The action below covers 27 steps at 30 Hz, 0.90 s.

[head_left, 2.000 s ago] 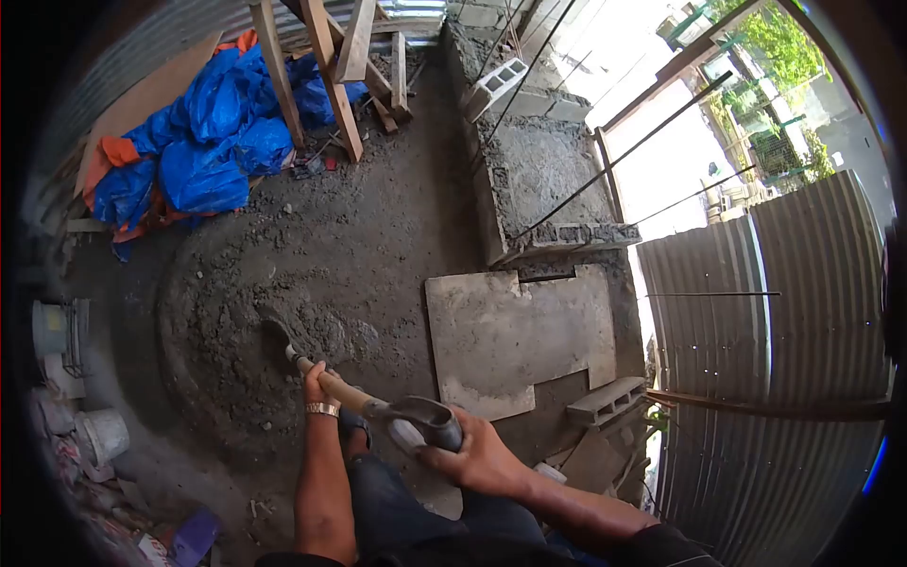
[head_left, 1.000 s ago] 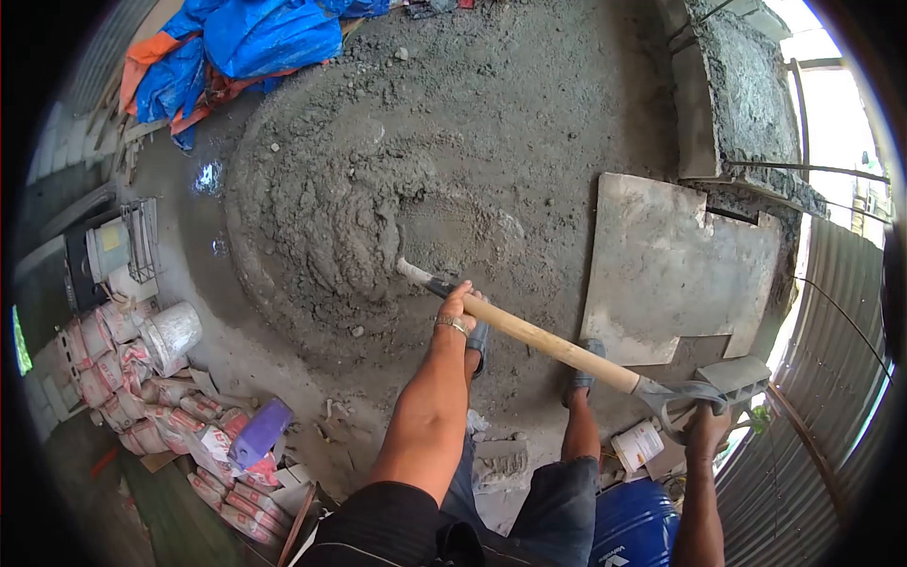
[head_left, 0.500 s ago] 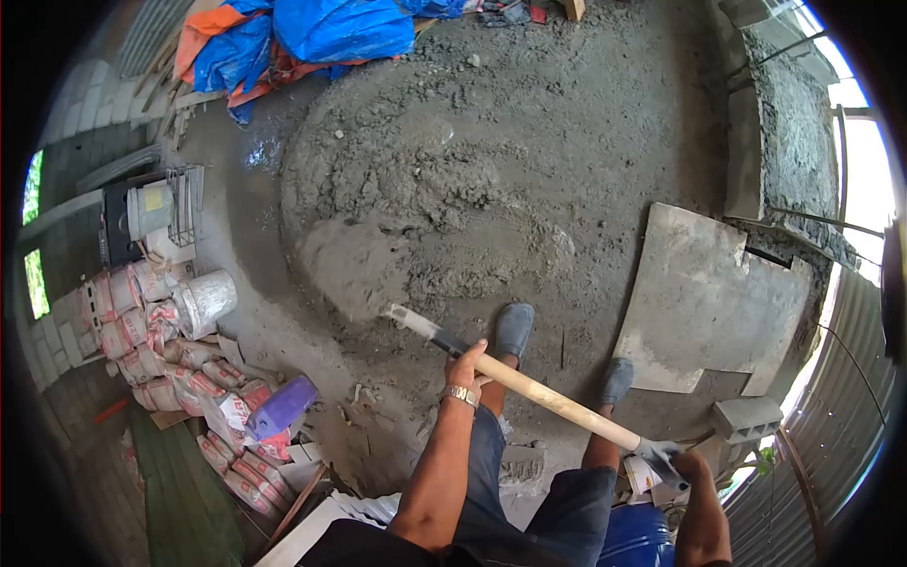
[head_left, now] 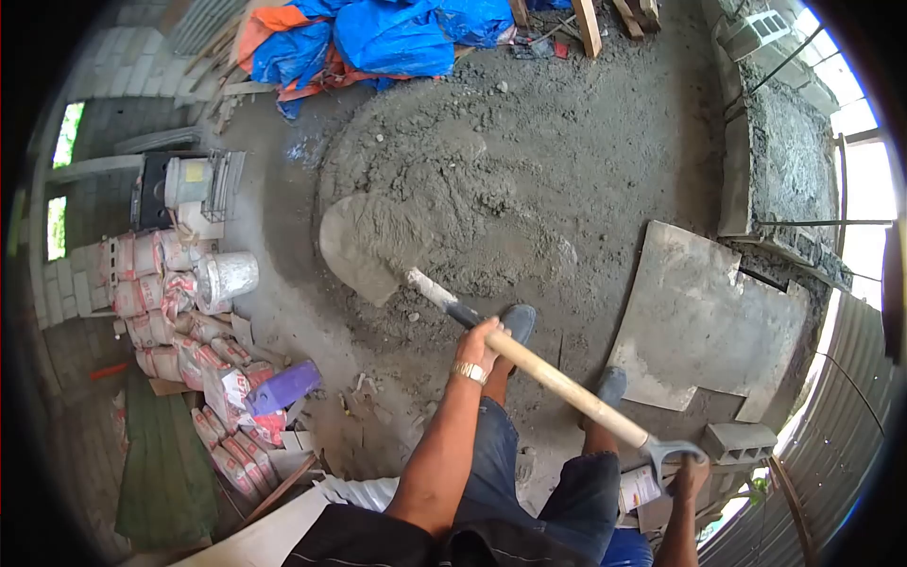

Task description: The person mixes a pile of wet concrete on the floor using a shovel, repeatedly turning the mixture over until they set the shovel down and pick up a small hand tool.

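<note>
A long-handled shovel (head_left: 567, 395) slants across the view, with a pale wooden shaft. My left hand (head_left: 484, 342), with a metal-band watch at the wrist, is wrapped round the shaft just above its dark lower section. At the upper end, my right hand (head_left: 692, 475) is closed on the grey D-shaped grip (head_left: 676, 448). The rounded shovel blade (head_left: 364, 248), coated in grey, lies against the near left side of a spread heap of wet concrete mix (head_left: 463, 180). Mix covers part of the blade's far edge. My grey shoes (head_left: 518, 324) stand at the near edge of the mix.
Cement bags (head_left: 146, 293), a white bucket (head_left: 227, 281) and a purple container (head_left: 283, 387) stand at left. A blue and orange tarp (head_left: 392, 38) lies at the far side. To the right are a flat grey board (head_left: 704, 317), a hollow block (head_left: 740, 442) and a block wall (head_left: 742, 161).
The camera view has shifted, so the surroundings sit further right. The D-grip has turned in my right hand and shows its opening. The blade, blurred before, now shows a clear outline.
</note>
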Each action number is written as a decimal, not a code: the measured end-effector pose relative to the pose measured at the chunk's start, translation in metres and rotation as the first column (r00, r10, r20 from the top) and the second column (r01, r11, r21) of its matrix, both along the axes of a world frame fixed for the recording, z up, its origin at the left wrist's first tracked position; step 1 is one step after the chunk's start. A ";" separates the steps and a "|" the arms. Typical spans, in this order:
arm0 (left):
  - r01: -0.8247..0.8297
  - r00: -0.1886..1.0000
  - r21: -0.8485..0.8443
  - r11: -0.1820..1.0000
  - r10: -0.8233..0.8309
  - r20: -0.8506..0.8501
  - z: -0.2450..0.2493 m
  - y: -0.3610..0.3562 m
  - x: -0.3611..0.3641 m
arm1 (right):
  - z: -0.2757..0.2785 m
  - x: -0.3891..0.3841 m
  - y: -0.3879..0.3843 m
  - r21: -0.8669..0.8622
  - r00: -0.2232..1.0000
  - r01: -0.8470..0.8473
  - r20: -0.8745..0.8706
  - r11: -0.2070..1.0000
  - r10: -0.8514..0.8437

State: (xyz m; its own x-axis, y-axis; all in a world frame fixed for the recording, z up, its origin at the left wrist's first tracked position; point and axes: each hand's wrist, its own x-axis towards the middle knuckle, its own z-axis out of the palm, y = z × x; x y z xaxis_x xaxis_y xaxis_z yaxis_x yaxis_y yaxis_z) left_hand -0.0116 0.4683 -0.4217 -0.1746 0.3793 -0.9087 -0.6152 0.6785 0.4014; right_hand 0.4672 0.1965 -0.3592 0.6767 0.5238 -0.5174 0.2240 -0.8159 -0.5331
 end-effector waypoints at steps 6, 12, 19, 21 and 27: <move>-0.157 0.952 -0.101 0.982 0.178 0.251 -0.041 -0.033 0.122 | 0.071 0.109 -0.024 0.075 0.988 0.116 0.097 0.990 -0.123; 0.046 0.825 -0.284 0.958 0.124 0.552 -0.089 -0.097 0.292 | 0.212 0.148 -0.054 0.190 0.876 0.118 0.443 0.975 -0.192; -0.057 0.823 -0.349 0.936 0.241 0.514 -0.190 -0.092 0.184 | 0.121 0.067 0.046 -0.184 0.640 -0.490 0.588 0.852 0.494; -0.081 0.807 -0.259 0.962 0.216 0.550 -0.230 -0.079 0.064 | 0.045 -0.008 0.082 0.020 0.937 -0.032 0.348 0.999 0.023; -0.194 0.973 -0.355 0.915 0.225 0.050 -0.249 -0.077 -0.102 | -0.039 -0.155 0.083 -0.118 0.966 0.097 0.250 0.988 -0.065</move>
State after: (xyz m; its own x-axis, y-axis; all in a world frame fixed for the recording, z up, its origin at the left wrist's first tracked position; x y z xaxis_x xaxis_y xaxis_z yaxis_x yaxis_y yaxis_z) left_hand -0.1134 0.3917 -0.6710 -0.1289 0.0025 -0.9917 -0.7804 0.6167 0.1030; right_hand 0.3123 0.2791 -0.3986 0.8286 0.4019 -0.3898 0.2647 -0.8947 -0.3597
